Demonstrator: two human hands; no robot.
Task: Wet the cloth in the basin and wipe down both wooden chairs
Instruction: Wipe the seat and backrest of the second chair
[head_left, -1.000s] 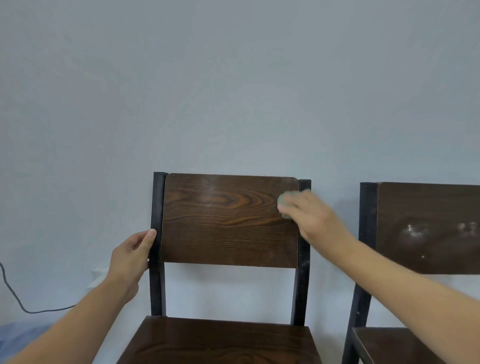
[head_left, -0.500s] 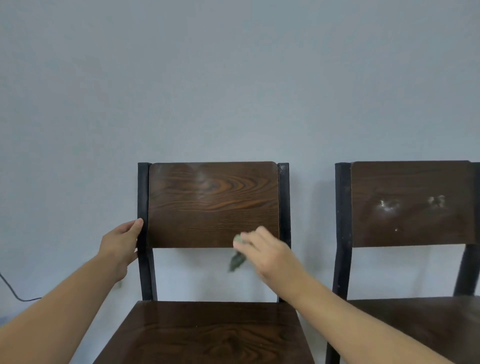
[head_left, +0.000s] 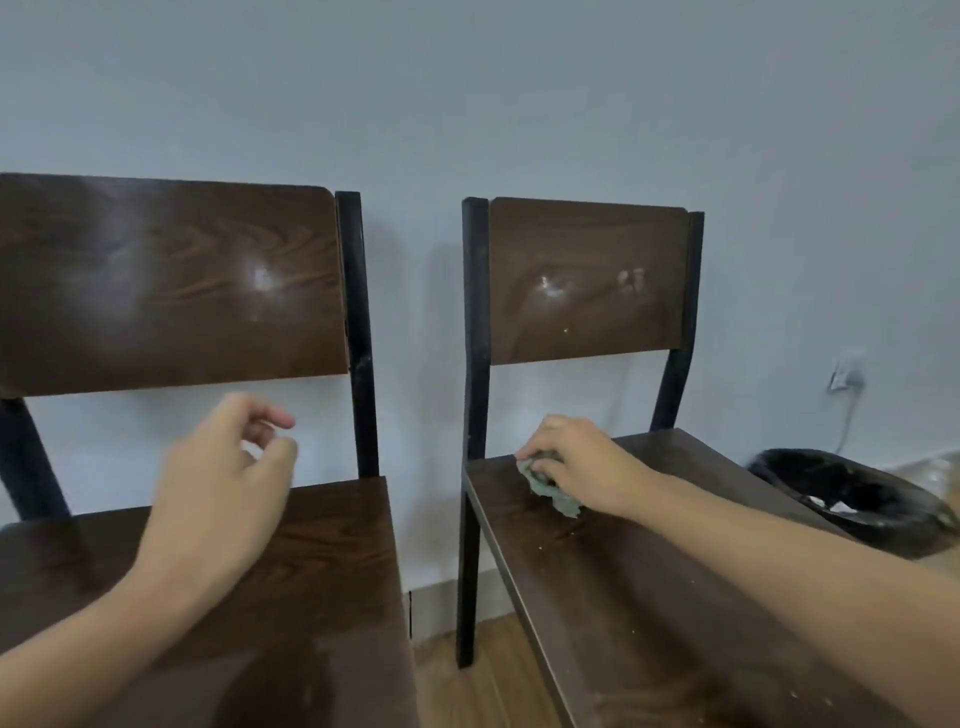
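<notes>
Two dark wooden chairs with black metal frames stand side by side against a pale wall. The left chair (head_left: 171, 291) fills the left half of the view. My left hand (head_left: 223, 478) hovers above its seat, fingers loosely curled, holding nothing. The right chair (head_left: 587, 280) has white smudges on its backrest and crumbs on its seat. My right hand (head_left: 576, 462) presses a crumpled grey-green cloth (head_left: 550, 491) onto the back left part of that seat. The basin is out of view.
A black bin (head_left: 852, 493) lined with a black bag stands on the floor right of the right chair. A wall socket with a plug and cable (head_left: 844, 376) is on the wall behind it. Wooden floor (head_left: 467, 691) shows between the chairs.
My right hand left the left chair's backrest and carried the cloth over to the right chair's seat. My left hand let go of the left chair's frame. The view swung right and down.
</notes>
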